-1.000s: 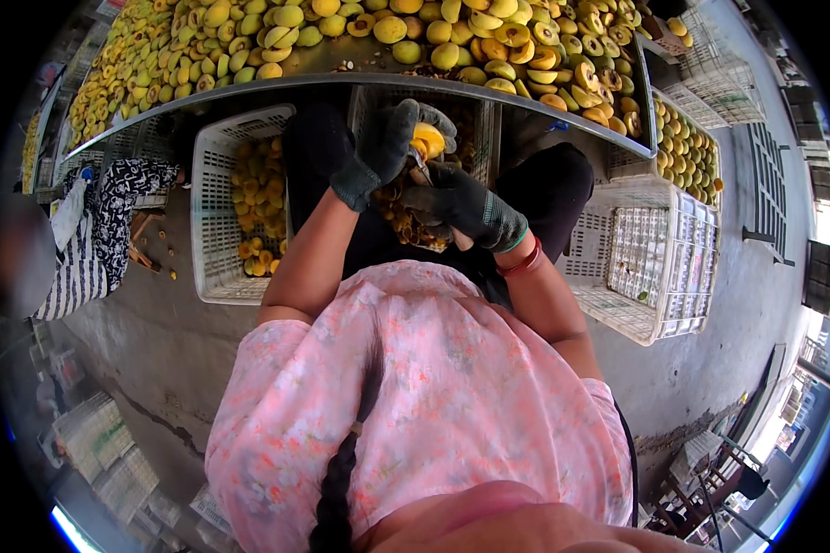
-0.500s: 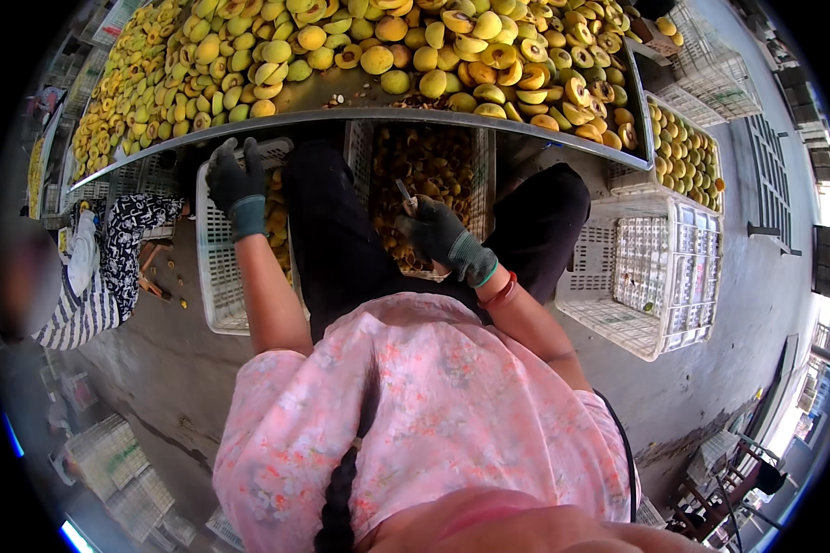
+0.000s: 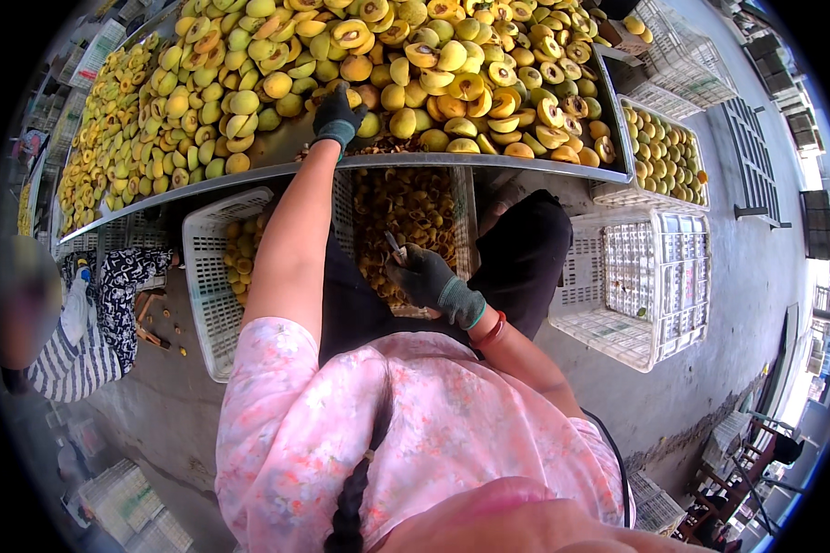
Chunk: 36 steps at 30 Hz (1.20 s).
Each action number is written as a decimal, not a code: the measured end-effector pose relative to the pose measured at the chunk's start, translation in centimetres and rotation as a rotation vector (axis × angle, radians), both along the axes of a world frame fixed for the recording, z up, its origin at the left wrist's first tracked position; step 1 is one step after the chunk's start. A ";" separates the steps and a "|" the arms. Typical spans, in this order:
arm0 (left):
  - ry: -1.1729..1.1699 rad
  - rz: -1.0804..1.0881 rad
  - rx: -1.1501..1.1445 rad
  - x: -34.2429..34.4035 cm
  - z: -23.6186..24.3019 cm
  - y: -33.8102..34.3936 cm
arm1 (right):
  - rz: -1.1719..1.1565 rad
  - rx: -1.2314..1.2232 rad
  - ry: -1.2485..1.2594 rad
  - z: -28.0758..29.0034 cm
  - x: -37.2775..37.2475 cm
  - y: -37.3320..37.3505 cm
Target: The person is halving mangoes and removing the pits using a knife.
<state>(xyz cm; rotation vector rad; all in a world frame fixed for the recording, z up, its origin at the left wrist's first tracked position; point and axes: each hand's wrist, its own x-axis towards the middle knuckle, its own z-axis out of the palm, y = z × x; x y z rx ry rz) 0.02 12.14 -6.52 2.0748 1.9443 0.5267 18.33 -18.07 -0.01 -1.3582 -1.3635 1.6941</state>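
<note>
My left hand (image 3: 337,120), in a dark glove, reaches over the rim of the metal table (image 3: 277,186). Its fingers are spread among halved yellow-green stone fruit (image 3: 350,35), peach-like with brown centres, and touch the near edge of the pile. What lies under the fingertips is partly hidden. Above my lap, my gloved right hand (image 3: 426,279) is closed around a small knife (image 3: 395,243), its short blade pointing up and away from me. Just beyond that hand, between my knees, a crate (image 3: 465,217) holds brownish fruit scraps (image 3: 397,207).
A white crate (image 3: 207,304) with yellow fruit stands by my left leg. On the right lies an open white crate (image 3: 650,286), with a fruit-filled crate (image 3: 664,152) beyond it. Someone in striped clothing (image 3: 74,359) sits at the left.
My left hand has moved from above the left crate up and right onto the fruit table. My right hand stays over my lap, still holding the knife. The view has shifted slightly.
</note>
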 end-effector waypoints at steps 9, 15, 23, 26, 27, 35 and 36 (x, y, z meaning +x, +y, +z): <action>-1.397 -0.024 -0.322 1.2 6.3 -9.1 | -0.038 0.210 -0.030 0.2 0.5 0.7; -1.854 -0.229 -0.375 1.3 10.8 -17.2 | -0.125 0.305 0.085 2.3 -0.1 1.6; -1.562 -0.449 -0.114 4.2 14.2 -23.6 | -0.371 0.134 0.266 6.8 -0.2 1.1; -1.383 -0.463 0.006 5.4 12.8 -24.9 | -0.383 0.346 0.327 5.6 0.2 1.6; -1.257 -0.446 0.035 5.4 13.4 -25.3 | -0.381 0.355 0.350 5.6 0.3 1.7; -0.886 -0.367 0.237 5.2 15.2 -26.0 | -0.390 0.680 -0.172 7.3 2.0 2.1; -0.980 -0.336 0.193 5.1 15.3 -25.9 | -0.371 0.622 -0.162 7.8 1.8 1.5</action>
